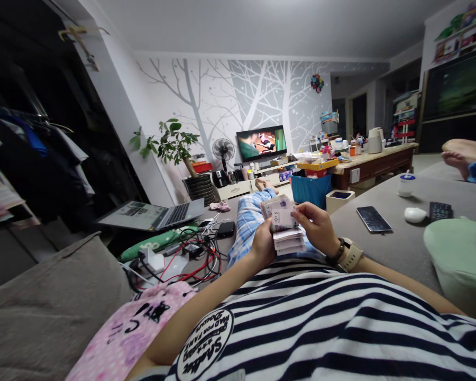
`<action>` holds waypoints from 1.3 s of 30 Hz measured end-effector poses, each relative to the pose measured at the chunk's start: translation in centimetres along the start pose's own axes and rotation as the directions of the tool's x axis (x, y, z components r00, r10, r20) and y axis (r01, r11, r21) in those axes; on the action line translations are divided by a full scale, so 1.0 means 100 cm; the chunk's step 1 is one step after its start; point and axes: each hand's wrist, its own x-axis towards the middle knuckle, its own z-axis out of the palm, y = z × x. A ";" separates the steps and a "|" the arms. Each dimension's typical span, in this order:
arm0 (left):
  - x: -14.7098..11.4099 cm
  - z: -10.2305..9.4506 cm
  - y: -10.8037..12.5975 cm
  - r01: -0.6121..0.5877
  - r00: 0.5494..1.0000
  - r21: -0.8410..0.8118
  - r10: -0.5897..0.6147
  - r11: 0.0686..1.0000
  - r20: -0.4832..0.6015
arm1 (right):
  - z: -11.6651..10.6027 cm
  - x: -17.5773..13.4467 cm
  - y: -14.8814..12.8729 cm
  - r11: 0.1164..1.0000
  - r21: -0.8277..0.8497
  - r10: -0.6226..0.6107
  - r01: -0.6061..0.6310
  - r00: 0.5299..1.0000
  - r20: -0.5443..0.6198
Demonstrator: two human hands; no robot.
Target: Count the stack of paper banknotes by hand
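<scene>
A bundle of banknotes [284, 219], pale with purple print and a figure 5, is held above my lap. My left hand [263, 245] is closed round its left side, with the fingers mostly hidden behind the notes. Thumb and fingertips of my right hand [318, 228] pinch the upper right edge of a note. Below the upper notes, the white ends of several folded notes [289, 243] hang in layers towards me. A watch with a pale strap [350, 256] and a dark bracelet are on my right wrist.
An open laptop [158, 214] and tangled cables [198, 264] lie to the left. On the grey sofa at right are a phone [373, 219], a white mouse [415, 215], a small cup [406, 186] and a green bin [446, 248]. Another person's bare feet [460, 154] show at far right.
</scene>
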 end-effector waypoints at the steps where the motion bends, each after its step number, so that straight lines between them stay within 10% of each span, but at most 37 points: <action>1: 0.000 -0.001 0.000 0.003 1.000 0.000 -0.003 1.000 0.005 | 0.000 0.000 0.000 1.000 0.005 -0.001 0.001 1.000 -0.001; 39: 0.003 -0.001 0.000 0.031 0.999 -0.056 -0.029 0.998 0.023 | -0.002 -0.001 -0.001 0.999 0.033 0.007 -0.007 1.000 0.004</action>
